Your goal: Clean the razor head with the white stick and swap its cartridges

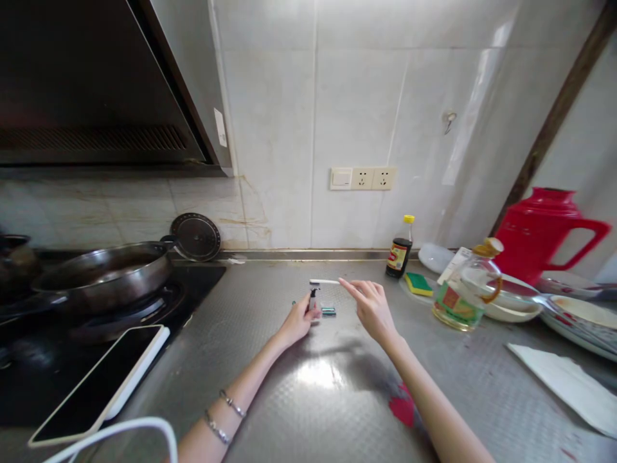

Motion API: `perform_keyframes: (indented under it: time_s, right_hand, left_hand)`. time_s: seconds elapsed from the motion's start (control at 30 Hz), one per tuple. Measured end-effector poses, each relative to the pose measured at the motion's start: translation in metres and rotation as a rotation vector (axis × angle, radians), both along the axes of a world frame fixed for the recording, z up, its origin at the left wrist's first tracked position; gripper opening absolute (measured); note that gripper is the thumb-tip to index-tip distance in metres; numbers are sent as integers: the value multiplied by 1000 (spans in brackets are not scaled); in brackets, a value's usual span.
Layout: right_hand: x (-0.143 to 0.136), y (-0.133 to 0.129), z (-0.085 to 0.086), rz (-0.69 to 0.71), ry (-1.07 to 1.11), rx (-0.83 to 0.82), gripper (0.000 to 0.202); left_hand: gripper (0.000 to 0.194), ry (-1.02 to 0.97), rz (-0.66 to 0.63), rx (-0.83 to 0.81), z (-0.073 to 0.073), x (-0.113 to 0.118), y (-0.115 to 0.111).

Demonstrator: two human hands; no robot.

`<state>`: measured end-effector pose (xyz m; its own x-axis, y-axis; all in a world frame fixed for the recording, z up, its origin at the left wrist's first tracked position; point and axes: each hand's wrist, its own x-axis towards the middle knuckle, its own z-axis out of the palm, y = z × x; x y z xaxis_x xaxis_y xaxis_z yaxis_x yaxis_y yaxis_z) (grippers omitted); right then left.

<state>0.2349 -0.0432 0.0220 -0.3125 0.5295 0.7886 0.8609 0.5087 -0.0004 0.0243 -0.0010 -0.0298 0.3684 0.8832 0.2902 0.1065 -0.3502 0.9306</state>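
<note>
White tiled wall (357, 96) with socket strip (363, 178), steel counter (308, 386), dark hood (96, 83) at left.

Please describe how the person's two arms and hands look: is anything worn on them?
Both forearms are bare, without sleeves. The left hand has two thin silver-coloured bracelets on its forearm. The right hand and its arm show no glove, watch or bracelet. Rings cannot be made out.

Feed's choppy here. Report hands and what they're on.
Left hand closed on small razor. Right hand open, fingertip at white stick. Small green piece between hands. Sauce bottle behind, apart.
</note>
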Motion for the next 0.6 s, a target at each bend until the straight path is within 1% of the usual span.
perform_keyframes:
  time_s: [0.1,0.2,0.3,0.43,0.5,0.6]
  right_hand:
    - [-2,-1,0,8,17,11,60]
    - [-1,-3,4,40,-22,1,60]
    - [9,-3,8,54,-76,-10,61]
    - [20,-2,10,17,-56,13,61]
    - [16,-2,9,14,-30,19,61]
    - [6,-3,7,47,-26,12,59]
  left_hand:
    - [17,19,-5,1,1,-1,-1]
    - [16,40,-10,-5,0,-2,-1]
    - [16,35,-24,-7,-2,-4,2]
    - [16,4,-11,-11,-4,-6,6]
    - [17,5,-7,-7,-3,-6,6]
    - [19,12,-22,0,-1,-6,4]
